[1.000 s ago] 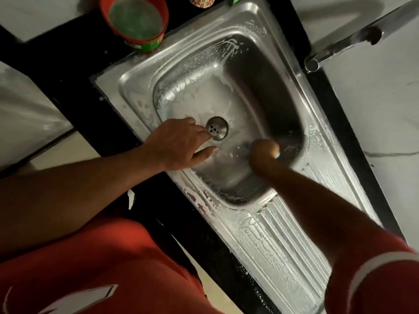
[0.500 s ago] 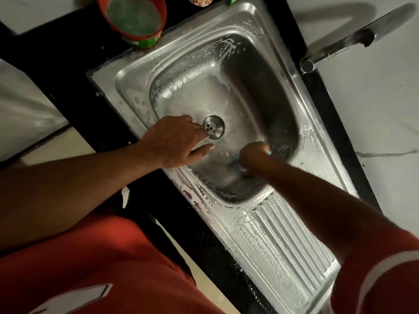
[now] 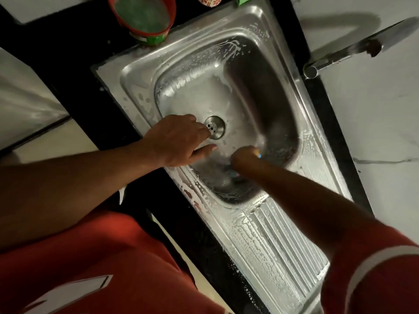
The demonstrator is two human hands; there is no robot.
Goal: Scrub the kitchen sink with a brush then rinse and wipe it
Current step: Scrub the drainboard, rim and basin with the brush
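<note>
In the sink basin, at five o'clock of the drain, I see the right hand, gripping the blue brush, has swept toward seven; the left hand stays flat, fingers relaxed, at nine. Scrubbing continues.

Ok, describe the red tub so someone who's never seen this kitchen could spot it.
Find the steel sink. On the black counter at its far left corner stands a round tub. It alone has a red rim and pale green inside, unlike the small white flowered item next to it.
</note>
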